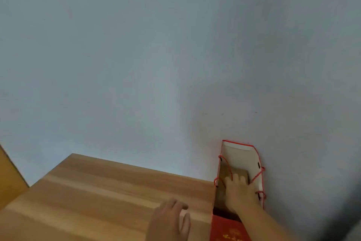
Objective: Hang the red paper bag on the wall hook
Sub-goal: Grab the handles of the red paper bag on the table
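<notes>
Head view shows the right hand (237,190) flat inside the red paper bag (230,229) beside the wooden table (97,192), left hand (170,219) loosely spread; no hook visible; cord handles (257,176) could snag the wrist.

Red paper bag (230,231) upright against the wall, mouth open, white lining, red cord handles (258,174) drooping

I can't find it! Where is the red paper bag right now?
In the head view, the red paper bag is at the lower right, against the wall beside the wooden table; the right hand reaches inside its open top.
</notes>
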Demonstrator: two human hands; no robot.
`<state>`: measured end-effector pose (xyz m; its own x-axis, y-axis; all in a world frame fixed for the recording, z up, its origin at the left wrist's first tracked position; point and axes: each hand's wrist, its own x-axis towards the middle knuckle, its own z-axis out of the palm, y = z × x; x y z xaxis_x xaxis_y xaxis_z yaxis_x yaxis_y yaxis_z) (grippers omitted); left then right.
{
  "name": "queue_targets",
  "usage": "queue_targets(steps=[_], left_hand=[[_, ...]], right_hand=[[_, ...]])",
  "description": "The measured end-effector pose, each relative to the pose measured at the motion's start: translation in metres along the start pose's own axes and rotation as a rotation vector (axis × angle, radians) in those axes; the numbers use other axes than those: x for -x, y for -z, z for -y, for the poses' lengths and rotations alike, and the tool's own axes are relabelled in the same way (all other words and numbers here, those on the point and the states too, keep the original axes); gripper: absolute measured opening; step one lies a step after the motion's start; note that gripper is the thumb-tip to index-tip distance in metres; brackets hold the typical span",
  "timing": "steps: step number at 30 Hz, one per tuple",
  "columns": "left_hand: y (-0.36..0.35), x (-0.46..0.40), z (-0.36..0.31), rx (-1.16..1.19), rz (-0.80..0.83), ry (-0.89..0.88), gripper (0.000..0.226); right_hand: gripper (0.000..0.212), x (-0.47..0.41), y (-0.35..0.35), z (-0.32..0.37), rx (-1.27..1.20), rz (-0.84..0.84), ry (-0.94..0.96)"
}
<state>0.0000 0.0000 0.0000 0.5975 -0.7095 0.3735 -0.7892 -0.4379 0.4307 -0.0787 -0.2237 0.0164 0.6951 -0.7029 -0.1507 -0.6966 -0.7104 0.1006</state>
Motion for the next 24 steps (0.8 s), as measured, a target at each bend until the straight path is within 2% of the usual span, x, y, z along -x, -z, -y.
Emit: queue_targets(steps=[2, 6, 9, 11, 13, 16, 20, 24], left_hand=[[0.001, 0.001, 0.007, 0.014, 0.002, 0.024, 0.016], [0.002, 0.002, 0.017, -0.029, 0.086, 0.061, 0.050], [0.004, 0.002, 0.016, -0.009, 0.156, 0.111, 0.058], [0.006, 0.005, 0.016, -0.032, 0.213, 0.121, 0.056], [0.004, 0.006, 0.015, -0.019, 0.207, 0.124, 0.044], [0.009, 0.000, 0.003, -0.013, 0.196, 0.102, 0.032], [0.025, -0.021, -0.037, 0.021, 0.147, 0.060, 0.025], [0.044, -0.061, -0.085, 0.115, 0.070, 0.038, 0.037]], right_hand=[[0.062, -0.004, -0.002, 0.001, -0.037, 0.046, -0.040], [0.061, -0.008, -0.010, 0.002, -0.163, 0.139, -0.037], [0.056, -0.009, -0.016, 0.004, -0.209, 0.191, -0.046], [0.046, -0.008, -0.017, 0.005, -0.221, 0.228, -0.054], [0.037, -0.005, -0.014, 0.003, -0.210, 0.246, -0.056], [0.030, 0.001, 0.013, -0.011, -0.169, 0.189, -0.057], [0.028, 0.004, 0.090, -0.030, -0.193, 0.045, -0.067], [0.032, 0.021, 0.158, -0.030, -0.272, -0.044, -0.026]])
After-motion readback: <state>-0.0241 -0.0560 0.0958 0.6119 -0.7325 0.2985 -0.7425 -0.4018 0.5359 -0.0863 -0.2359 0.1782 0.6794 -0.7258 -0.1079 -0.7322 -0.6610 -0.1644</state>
